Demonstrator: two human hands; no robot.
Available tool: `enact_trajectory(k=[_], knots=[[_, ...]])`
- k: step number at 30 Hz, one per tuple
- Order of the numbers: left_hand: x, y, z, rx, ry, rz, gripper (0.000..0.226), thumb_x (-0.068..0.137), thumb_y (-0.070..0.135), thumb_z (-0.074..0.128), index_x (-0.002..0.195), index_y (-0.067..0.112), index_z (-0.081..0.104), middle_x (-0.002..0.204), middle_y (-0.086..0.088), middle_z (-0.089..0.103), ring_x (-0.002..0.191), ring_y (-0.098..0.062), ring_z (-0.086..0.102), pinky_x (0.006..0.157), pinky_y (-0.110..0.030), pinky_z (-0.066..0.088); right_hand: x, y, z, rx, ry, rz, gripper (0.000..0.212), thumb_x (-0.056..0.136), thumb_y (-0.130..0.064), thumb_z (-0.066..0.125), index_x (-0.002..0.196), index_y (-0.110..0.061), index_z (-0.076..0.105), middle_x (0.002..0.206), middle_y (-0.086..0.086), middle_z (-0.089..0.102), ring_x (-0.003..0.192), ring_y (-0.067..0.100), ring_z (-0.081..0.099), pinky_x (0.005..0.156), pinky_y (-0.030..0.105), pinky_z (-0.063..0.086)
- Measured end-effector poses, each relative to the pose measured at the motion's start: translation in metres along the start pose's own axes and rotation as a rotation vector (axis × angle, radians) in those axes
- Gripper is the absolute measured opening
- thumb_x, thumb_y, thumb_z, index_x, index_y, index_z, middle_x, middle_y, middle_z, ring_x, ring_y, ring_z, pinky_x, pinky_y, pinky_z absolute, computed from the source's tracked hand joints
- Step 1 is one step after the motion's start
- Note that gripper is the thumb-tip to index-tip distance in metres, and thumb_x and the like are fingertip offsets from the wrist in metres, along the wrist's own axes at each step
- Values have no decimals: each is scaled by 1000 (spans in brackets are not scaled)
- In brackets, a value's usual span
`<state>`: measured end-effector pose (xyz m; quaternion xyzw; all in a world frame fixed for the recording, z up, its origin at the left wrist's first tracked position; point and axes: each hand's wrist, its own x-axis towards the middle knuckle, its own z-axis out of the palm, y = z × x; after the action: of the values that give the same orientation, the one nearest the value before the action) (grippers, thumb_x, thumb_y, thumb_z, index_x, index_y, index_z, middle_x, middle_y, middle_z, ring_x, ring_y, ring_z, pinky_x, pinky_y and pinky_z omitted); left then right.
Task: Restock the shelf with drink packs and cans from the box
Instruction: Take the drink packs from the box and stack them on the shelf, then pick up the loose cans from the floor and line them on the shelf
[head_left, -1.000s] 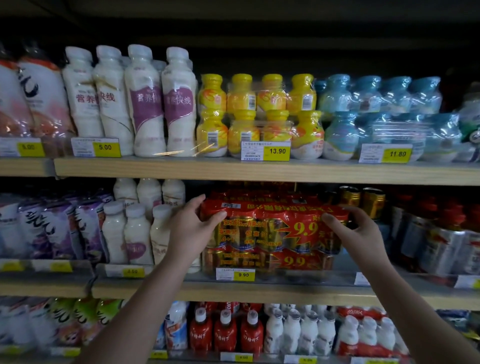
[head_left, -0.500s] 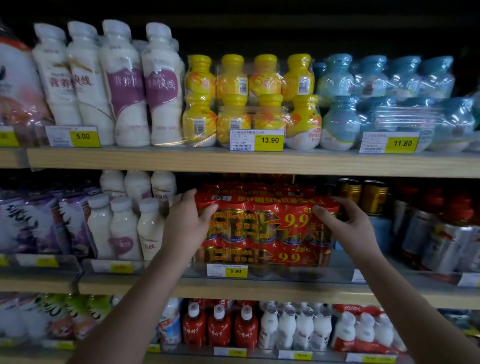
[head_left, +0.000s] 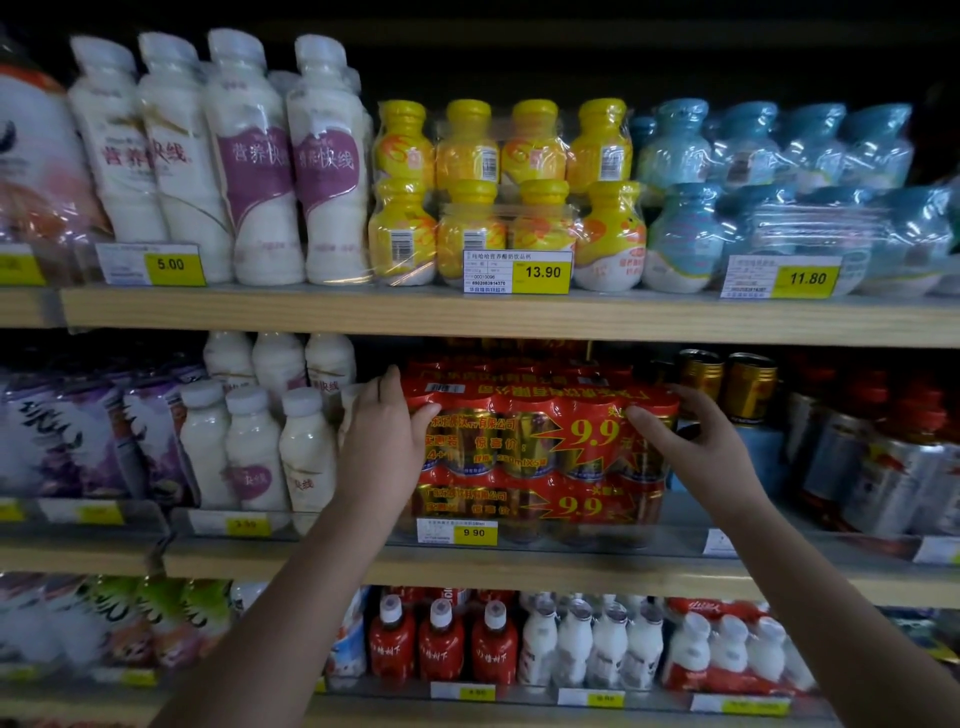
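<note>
A red shrink-wrapped can pack (head_left: 540, 415) marked 9.9 sits atop another like pack (head_left: 535, 506) on the middle shelf (head_left: 519, 569). My left hand (head_left: 382, 441) grips the upper pack's left end, thumb on its front. My right hand (head_left: 696, 441) holds its right end, fingers curled over the front corner. The box is not in view.
White bottles (head_left: 254, 441) stand just left of the pack, gold cans (head_left: 727, 387) and red-capped cans (head_left: 883, 457) to its right. The upper shelf (head_left: 519, 314) hangs close above the pack. Yellow bottles (head_left: 504, 192) stand on it. Red and white bottles (head_left: 519, 644) fill the lower shelf.
The upper can pack has gone a little deeper onto the shelf with both hands on its ends. The view has shifted slightly.
</note>
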<state>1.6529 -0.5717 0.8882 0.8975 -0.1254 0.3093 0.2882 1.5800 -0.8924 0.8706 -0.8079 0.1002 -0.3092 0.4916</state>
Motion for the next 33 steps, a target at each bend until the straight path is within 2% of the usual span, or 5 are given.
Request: enact_trajectory(k=[5, 9, 20, 24, 33], knots=[[-2, -3, -1, -10, -15, 14, 65, 97, 42, 52, 150, 6, 36, 145, -15, 48, 133, -29, 48, 104, -40, 46, -3, -1, -2, -2, -14, -12, 89, 76, -66, 73, 151, -26, 48, 147, 1, 56, 117, 15, 57, 84, 35, 52], [-5, -5, -3, 20, -30, 66, 62, 98, 39, 51, 149, 9, 36, 150, -14, 44, 134, -30, 48, 104, -46, 49, -6, -1, -4, -19, -18, -12, 96, 70, -73, 71, 151, -27, 47, 147, 0, 57, 125, 23, 60, 96, 50, 57], [-17, 15, -7, 48, -21, 115, 63, 96, 37, 59, 149, 11, 39, 153, -11, 39, 139, -28, 41, 108, -44, 43, -14, -1, -16, -7, 23, -64, 77, 83, -60, 75, 148, -27, 50, 143, -8, 58, 125, 15, 58, 97, 39, 52], [-27, 33, -2, 14, -4, 187, 59, 96, 36, 59, 147, 11, 43, 150, -10, 42, 138, -28, 41, 109, -45, 42, -22, -4, -27, -1, 31, -90, 71, 85, -57, 75, 145, -26, 53, 137, -10, 60, 120, 10, 58, 86, 24, 46], [-58, 97, 22, -153, -47, 356, 53, 98, 39, 57, 144, 16, 47, 147, -1, 43, 135, -16, 42, 105, -22, 32, -67, 5, -80, -38, 65, -102, 59, 90, -56, 71, 141, -33, 55, 129, -19, 61, 110, -3, 60, 88, 24, 51]])
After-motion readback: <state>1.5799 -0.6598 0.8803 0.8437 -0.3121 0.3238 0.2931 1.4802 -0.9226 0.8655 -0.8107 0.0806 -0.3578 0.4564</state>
